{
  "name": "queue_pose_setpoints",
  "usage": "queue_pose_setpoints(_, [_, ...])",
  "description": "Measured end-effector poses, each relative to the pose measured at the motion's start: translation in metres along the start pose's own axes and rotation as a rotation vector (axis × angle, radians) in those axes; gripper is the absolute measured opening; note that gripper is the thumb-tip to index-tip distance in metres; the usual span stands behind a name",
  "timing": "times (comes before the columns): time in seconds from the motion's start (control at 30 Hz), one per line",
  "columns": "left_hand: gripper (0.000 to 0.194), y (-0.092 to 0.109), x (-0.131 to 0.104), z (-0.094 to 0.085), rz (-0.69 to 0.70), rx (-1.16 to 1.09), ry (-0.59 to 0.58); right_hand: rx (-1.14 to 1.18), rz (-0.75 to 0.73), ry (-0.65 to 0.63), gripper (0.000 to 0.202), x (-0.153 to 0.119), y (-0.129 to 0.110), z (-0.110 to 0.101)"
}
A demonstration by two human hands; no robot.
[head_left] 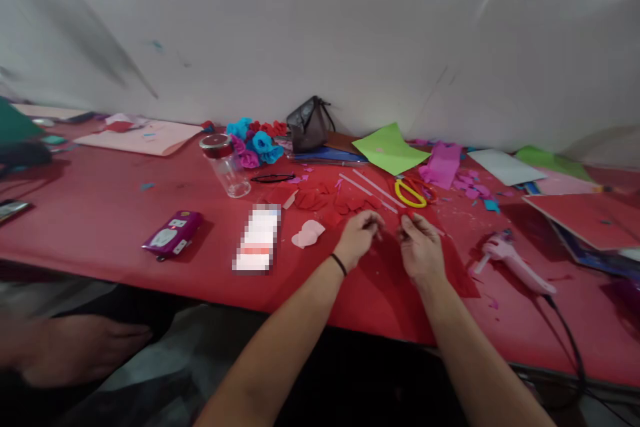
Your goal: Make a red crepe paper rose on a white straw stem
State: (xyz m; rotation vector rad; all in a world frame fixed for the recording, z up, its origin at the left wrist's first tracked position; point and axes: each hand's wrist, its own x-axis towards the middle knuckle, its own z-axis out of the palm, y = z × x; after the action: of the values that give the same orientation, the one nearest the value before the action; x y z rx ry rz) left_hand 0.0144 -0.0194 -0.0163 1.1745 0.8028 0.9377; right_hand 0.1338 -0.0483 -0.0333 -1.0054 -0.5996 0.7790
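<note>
My right hand (421, 250) is closed, its thumb and fingertips pinching a small red piece of paper (407, 211), mostly covered by the fingers. Just to its left is my left hand (359, 237), fingers curled together; whatever they hold is too small to make out. A dark band circles the left wrist. Under and beside the right hand lies a red sheet (459, 270). Red paper cut-outs (313, 200) are scattered beyond my left hand, with pale pink paper petals (309, 234) nearer. Yellow-handled scissors (411, 193) rest just past the right hand.
A pink glue gun (520, 267) with a cord lies at right. Left of me are a phone (257, 239), a purple device (173, 235) and a glass jar (227, 167). Paper flowers (255, 143) and a dark bag (307, 125) stand behind. Another person's hand (95, 343) rests lower left.
</note>
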Motion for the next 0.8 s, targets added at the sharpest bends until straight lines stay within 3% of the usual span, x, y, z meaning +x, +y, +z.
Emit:
queue_pose_setpoints(0.1, [0.005, 0.006, 0.000, -0.006, 0.012, -0.144, 0.018, -0.004, 0.107, -0.061, 0.028, -0.003, 0.000, 0.003])
queue_pose_setpoints(0.17, [0.022, 0.008, 0.000, -0.007, -0.025, -0.204, -0.019, -0.032, 0.126, -0.120, 0.029, -0.006, -0.001, 0.004])
queue_pose_setpoints(0.27, [0.034, 0.007, 0.001, -0.006, -0.049, -0.265, -0.034, -0.066, 0.119, -0.198, 0.029, -0.010, -0.002, 0.006])
queue_pose_setpoints(0.5, [0.033, 0.007, 0.005, -0.008, -0.017, -0.248, 0.059, -0.254, 0.050, -0.276, 0.027, -0.017, -0.005, 0.006])
queue_pose_setpoints(0.63, [0.034, 0.008, 0.005, -0.009, -0.019, -0.284, 0.040, -0.451, 0.013, -0.295, 0.024, -0.023, -0.009, 0.005])
queue_pose_setpoints(0.73, [0.033, 0.006, 0.006, -0.010, -0.018, -0.274, 0.010, -0.721, -0.103, -0.338, 0.023, -0.024, -0.027, -0.013])
queue_pose_setpoints(0.8, [0.033, 0.006, 0.006, -0.010, -0.028, -0.252, 0.003, -0.977, -0.229, -0.294, 0.025, -0.018, -0.046, -0.040])
